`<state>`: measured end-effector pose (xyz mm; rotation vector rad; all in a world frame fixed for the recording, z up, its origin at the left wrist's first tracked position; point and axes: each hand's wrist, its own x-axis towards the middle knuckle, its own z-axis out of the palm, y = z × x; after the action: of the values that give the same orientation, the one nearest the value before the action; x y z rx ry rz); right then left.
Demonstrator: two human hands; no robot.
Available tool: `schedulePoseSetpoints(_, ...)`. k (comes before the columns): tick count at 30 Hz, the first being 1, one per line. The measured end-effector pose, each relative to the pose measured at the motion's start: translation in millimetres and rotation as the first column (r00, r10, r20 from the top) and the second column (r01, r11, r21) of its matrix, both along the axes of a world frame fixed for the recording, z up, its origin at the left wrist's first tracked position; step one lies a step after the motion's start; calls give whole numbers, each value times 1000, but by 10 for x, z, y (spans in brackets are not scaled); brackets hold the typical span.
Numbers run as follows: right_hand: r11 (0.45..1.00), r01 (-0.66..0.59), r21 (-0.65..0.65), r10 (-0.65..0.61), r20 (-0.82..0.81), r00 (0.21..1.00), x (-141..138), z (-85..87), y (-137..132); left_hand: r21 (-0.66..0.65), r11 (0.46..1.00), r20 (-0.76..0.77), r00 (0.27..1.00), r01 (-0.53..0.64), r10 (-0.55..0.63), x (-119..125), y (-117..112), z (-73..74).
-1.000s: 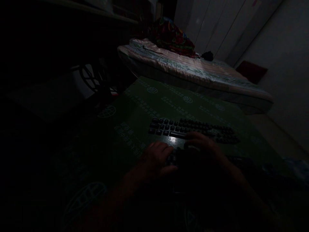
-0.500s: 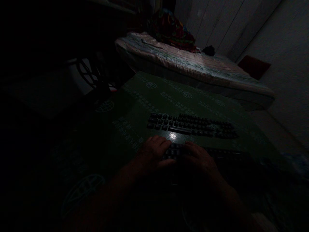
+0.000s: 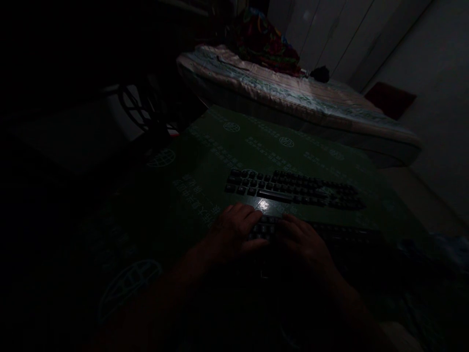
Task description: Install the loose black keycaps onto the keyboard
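The room is very dark. A black keyboard (image 3: 330, 233) lies on a green printed mat (image 3: 256, 151) right in front of me. My left hand (image 3: 234, 233) lies curled over its left end, fingers bent down on the keys and thumb along the near side. My right hand (image 3: 304, 242) rests beside it on the keys, fingers drawn together; what they hold, if anything, is hidden. Just beyond the hands, rows of loose black keycaps (image 3: 293, 188) are laid out on the mat in a keyboard's shape.
A bed (image 3: 293, 98) with a pale patterned cover stands behind the mat, with a bundle of colourful cloth (image 3: 267, 44) and a small dark object (image 3: 320, 74) on it. A dark chair frame (image 3: 142, 112) is at the left. White cupboard doors (image 3: 330, 34) stand behind.
My right hand has drawn back from the rows of keycaps to the near keyboard, beside the left hand. The left hand has stayed put. The view shifted slightly.
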<state>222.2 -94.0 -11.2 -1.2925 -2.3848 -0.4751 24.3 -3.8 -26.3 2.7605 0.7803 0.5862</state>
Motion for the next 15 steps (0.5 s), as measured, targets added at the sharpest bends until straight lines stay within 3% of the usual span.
schedulePoseSetpoints(15,999,29,20,-30,70,997,-51,19,-17,20,1000,-12,1000,7,-7,-3,3,11)
